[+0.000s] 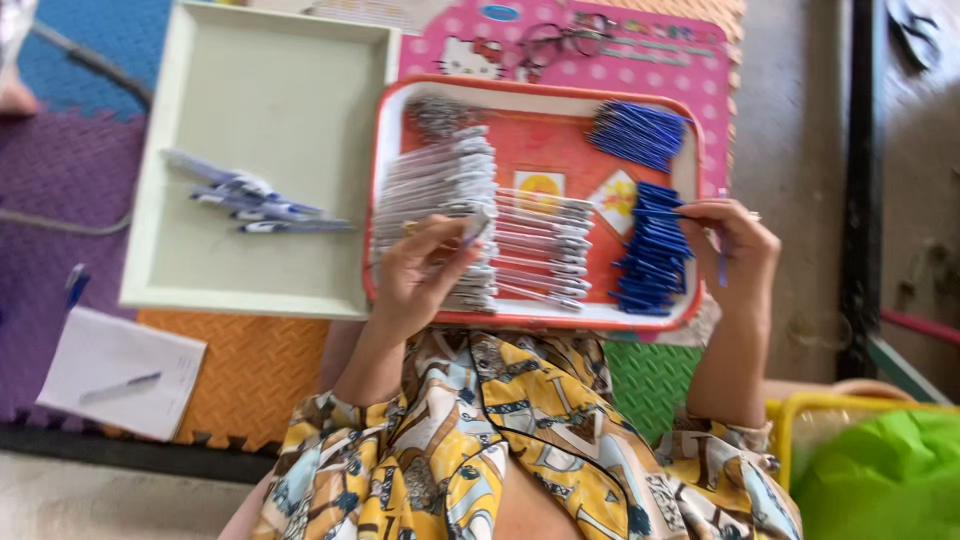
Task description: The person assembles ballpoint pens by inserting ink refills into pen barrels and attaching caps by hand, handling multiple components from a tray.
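On my lap sits a red tray (385,200) with a white rim, and both my hands are over it. My left hand (425,272) rests on a long stack of grey pen barrels (440,180), and its fingers are closed around one barrel (478,226) that I lift off the stack. My right hand (735,250) is at the right side of the tray, with finger and thumb pinched on a thin blue part (668,212) from the pile of blue parts (652,255) just beside it. A second pile of blue parts (640,133) lies near the top corner. Between my hands lies a row of clear thin refills (545,250). To the left, touching the red tray, is a pale green tray (160,180) with a few finished pens (262,205) in it. Glasses (562,40) lie on a pink board (690,75) above the tray. A notepad (115,370) with a pen on it sits on the mat. I think the grey stack could slide if my left hand bumps it, since it is tall and loose. The tray only rests on my lap, so a tilt of my knees could tip the blue parts over the rim. The blue part is tiny, so a weak pinch could let it drop
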